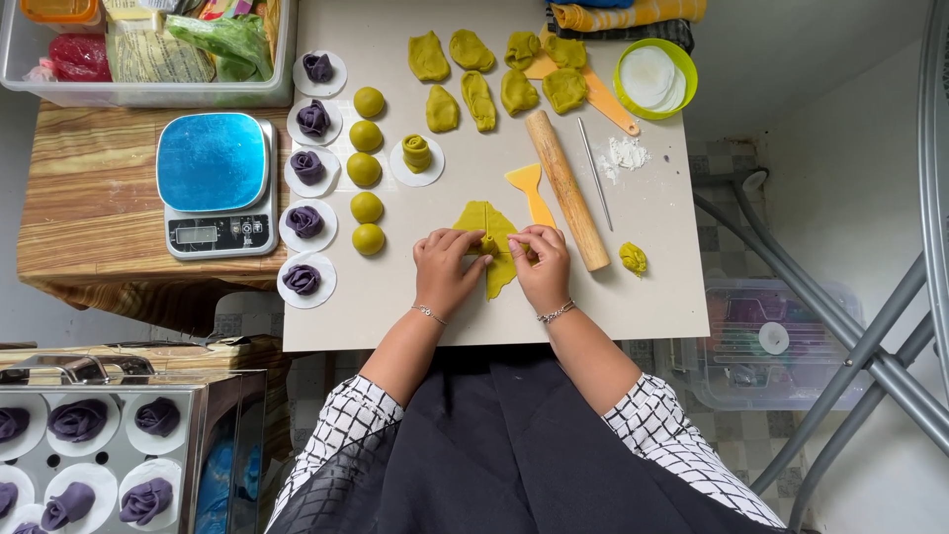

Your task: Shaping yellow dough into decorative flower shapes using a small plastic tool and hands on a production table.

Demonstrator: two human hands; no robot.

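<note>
Yellow-green dough strip lies lengthwise toward the board's near edge, between both hands; left hand and right hand pinch its rolled middle.

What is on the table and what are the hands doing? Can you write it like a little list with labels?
Left hand: pinching the yellow-green dough sheet
Right hand: pinching the same sheet from the other side
Rolling pin: wooden, lying just right of the hands
Dough balls: five, yellow-green, in a column
Purple dough roses: five, each on a white paper round
Flattened dough pieces: scattered along the far edge
Kitchen scale: blue top, on the wooden table to the left
Green bowl: holds white paper rounds
</note>
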